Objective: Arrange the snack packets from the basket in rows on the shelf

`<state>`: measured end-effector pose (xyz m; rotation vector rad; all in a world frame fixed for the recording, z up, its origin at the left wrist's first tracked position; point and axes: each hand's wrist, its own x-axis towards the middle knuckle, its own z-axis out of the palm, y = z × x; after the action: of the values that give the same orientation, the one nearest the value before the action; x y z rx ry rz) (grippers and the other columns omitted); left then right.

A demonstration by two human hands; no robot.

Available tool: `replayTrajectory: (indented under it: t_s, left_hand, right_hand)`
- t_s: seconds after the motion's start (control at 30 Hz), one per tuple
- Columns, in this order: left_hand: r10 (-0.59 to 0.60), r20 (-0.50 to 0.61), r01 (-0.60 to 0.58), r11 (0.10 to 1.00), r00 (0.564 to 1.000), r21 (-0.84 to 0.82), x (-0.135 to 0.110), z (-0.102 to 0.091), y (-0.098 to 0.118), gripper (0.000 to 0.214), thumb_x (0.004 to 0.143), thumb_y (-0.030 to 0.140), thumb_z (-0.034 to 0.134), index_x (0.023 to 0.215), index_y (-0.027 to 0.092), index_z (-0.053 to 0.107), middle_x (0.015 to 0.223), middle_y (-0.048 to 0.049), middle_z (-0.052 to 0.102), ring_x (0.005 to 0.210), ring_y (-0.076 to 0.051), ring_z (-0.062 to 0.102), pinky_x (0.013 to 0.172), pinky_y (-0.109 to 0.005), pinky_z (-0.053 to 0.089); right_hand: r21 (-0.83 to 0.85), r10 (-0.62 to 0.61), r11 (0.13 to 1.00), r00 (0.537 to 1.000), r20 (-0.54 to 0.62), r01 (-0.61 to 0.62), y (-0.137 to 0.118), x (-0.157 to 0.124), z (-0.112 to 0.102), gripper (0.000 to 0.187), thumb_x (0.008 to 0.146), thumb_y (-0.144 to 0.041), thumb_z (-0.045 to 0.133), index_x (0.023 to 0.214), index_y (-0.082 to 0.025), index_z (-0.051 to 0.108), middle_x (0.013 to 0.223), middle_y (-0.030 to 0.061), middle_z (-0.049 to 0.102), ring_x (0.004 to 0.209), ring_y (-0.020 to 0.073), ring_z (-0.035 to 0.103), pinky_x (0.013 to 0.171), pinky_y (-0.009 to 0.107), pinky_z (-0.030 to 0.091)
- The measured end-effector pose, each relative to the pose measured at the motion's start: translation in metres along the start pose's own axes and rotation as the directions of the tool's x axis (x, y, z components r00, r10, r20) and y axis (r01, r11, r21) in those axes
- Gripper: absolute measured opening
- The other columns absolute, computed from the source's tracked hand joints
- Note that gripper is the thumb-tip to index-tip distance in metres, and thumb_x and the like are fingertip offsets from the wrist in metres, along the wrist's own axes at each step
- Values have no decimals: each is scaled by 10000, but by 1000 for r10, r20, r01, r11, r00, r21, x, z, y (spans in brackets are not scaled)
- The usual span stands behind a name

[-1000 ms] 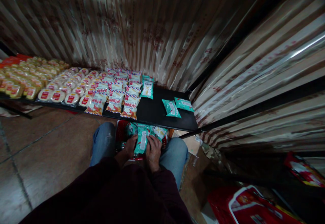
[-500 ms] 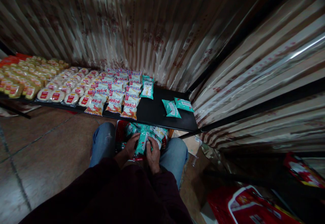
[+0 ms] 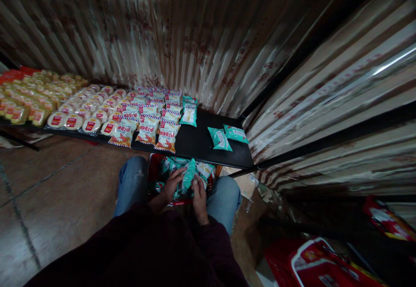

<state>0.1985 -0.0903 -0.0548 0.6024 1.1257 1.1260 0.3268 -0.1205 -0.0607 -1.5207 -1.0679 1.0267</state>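
Between my knees stands a red container (image 3: 152, 164) filled with teal snack bags (image 3: 204, 169). Over it, my left hand (image 3: 172, 184) and my right hand (image 3: 199, 193) hold one teal snack bag (image 3: 189, 176) from its two sides, its long side tilted. Fingers of both hands are closed against the wrapper. On the black shelf (image 3: 195, 141) just ahead, two teal bags (image 3: 220, 139) lie flat near the right end. Another teal bag (image 3: 189, 112) with white print faces up beside the rows of striped-edge snack bags (image 3: 167, 135).
Further left on the shelf are round white packaged cakes (image 3: 72, 122) and yellow packaged cakes (image 3: 19, 114). A black frame bar (image 3: 302, 144) slopes across on the right. Striped curtains (image 3: 182, 31) hang behind. A red bag (image 3: 312, 261) sits on the lower right.
The teal bag in my hands has turned and tilted, its upper end now further right. My right hand has shifted slightly right. The bags on the shelf have not moved.
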Motion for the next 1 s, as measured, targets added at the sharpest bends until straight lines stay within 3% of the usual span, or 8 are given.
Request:
replayTrajectory:
  t_s: [0.1, 0.2, 0.3, 0.47, 0.57, 0.77, 1.0]
  left_hand:
    - [142, -42, -128, 963, 989, 236, -2, 1, 2, 274, 685, 244, 664, 954, 251, 715, 1090, -56, 536, 1152, -231, 453, 1066, -309, 282]
    - [217, -19, -197, 918, 976, 344, -3, 2, 1, 287, 678, 216, 659, 957, 255, 710, 1137, -59, 493, 1170, -235, 431, 1064, -326, 296]
    - [262, 1, -238, 877, 965, 418, -4, 3, -2, 307, 688, 203, 644, 986, 261, 691, 1203, -61, 461, 1201, -243, 411, 1059, -358, 310]
    - [340, 41, -315, 810, 939, 494, -7, 5, -2, 353, 696, 167, 610, 1037, 239, 663, 1237, -81, 447, 1212, -252, 420, 1066, -379, 300]
    - [368, 41, -343, 814, 929, 468, -6, 5, -3, 387, 710, 171, 594, 1092, 232, 624, 1240, -86, 471, 1196, -243, 442, 1040, -371, 337]
    - [209, -138, -151, 927, 968, 344, 0, 4, -8, 410, 772, 312, 577, 1160, 183, 547, 1193, -101, 561, 1070, -221, 551, 958, -377, 424]
    - [59, -170, -22, 977, 984, 212, 4, 3, -5, 467, 724, 461, 626, 1068, 148, 587, 1065, -104, 654, 995, -250, 603, 898, -376, 465]
  right_hand:
    - [9, 63, 998, 998, 26, -63, -2, 0, -3, 528, 785, -554, 537, 1164, -189, 584, 1227, 95, 594, 1154, 245, 520, 996, 385, 392]
    - [51, 114, 991, 989, 97, -120, -4, -1, -5, 565, 757, -539, 593, 1195, -184, 566, 1193, 86, 618, 1110, 247, 555, 961, 372, 430]
    - [111, 150, 979, 974, 171, -170, -1, -1, -5, 602, 740, -501, 637, 1249, -199, 529, 1173, 71, 634, 1068, 244, 589, 917, 370, 469]
    - [132, 180, 972, 979, 100, -192, 14, 3, -3, 594, 679, -421, 699, 1222, -217, 571, 1168, 66, 645, 1053, 258, 603, 868, 378, 501]
    - [189, 200, 958, 974, 105, -217, 19, 4, -4, 600, 673, -375, 691, 1235, -208, 564, 1165, 73, 648, 1028, 256, 613, 852, 375, 507]
    - [450, 330, 816, 932, 153, -363, 9, 1, -3, 620, 624, -285, 703, 1226, -232, 565, 1174, 36, 646, 1032, 255, 610, 848, 372, 505]
    - [500, 361, 759, 908, 210, -417, 1, -1, -1, 572, 622, -297, 708, 1180, -239, 599, 1086, 35, 683, 988, 267, 630, 820, 389, 518]
